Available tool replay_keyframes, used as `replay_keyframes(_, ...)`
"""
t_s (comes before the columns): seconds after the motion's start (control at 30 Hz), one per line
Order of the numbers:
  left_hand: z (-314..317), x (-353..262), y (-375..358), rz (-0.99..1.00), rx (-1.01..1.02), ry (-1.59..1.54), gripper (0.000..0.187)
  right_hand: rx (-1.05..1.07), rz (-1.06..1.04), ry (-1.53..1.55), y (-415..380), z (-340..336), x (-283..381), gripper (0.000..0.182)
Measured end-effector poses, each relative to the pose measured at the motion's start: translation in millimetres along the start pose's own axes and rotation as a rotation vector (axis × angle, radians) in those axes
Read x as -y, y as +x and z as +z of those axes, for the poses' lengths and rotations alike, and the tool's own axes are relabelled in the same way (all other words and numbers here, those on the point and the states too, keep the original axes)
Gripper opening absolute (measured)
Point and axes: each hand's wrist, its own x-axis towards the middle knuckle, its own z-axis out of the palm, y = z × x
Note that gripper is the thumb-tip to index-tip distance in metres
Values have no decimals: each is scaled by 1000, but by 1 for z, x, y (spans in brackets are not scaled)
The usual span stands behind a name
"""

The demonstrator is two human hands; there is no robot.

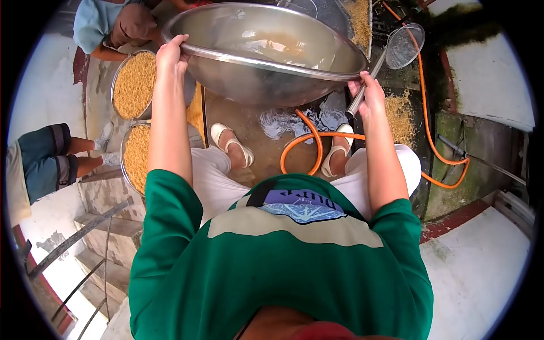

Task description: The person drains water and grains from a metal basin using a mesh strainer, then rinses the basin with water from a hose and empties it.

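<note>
The green shirt (272,266) fills the foreground, both arms reaching forward from it. The left hand (171,52) grips the rim of a big steel bowl (266,54) held above wet floor; the right hand (369,93) clasps the opposite rim together with a mesh skimmer (403,46). An orange hose (309,148) curls by the feet, and two basins of grain (135,85) sit to the left.

Head cam looks steeply down, close over torso & arms
</note>
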Motion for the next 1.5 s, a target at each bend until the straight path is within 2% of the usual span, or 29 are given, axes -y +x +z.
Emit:
replay_keyframes(0.07,10,-7,4,8,71,95,11,-71,-27,35,1,7,7,3)
replay_keyframes(0.27,34,-14,5,14,110,143,9,-61,-59,79,9,5,11,3)
replay_keyframes(0.37,33,-11,10,17,49,80,7,-43,-30,30,10,3,11,4)
replay_keyframes(0.63,37,-15,20,28,211,57,8,-47,-44,111,10,4,8,7)
replay_keyframes(0.77,43,-19,27,27,174,64,9,-59,-40,113,6,14,14,8)
replay_keyframes(0.87,39,-24,5,-5,230,64,15,-62,-45,149,1,19,14,8)
replay_keyframes(0.97,50,-13,-41,18,386,191,28,-56,-66,157,-1,25,12,9)
replay_keyframes(1.07,59,-5,-44,65,315,112,22,-41,-74,126,-3,29,12,10)
replay_keyframes(1.2,62,0,-36,123,335,94,17,-33,-50,179,-4,31,11,10)
replay_keyframes(1.27,68,5,-38,197,229,20,14,-21,-53,193,-4,31,10,10)
replay_keyframes(1.5,57,8,-39,225,224,-9,16,16,-22,234,-13,37,16,8)
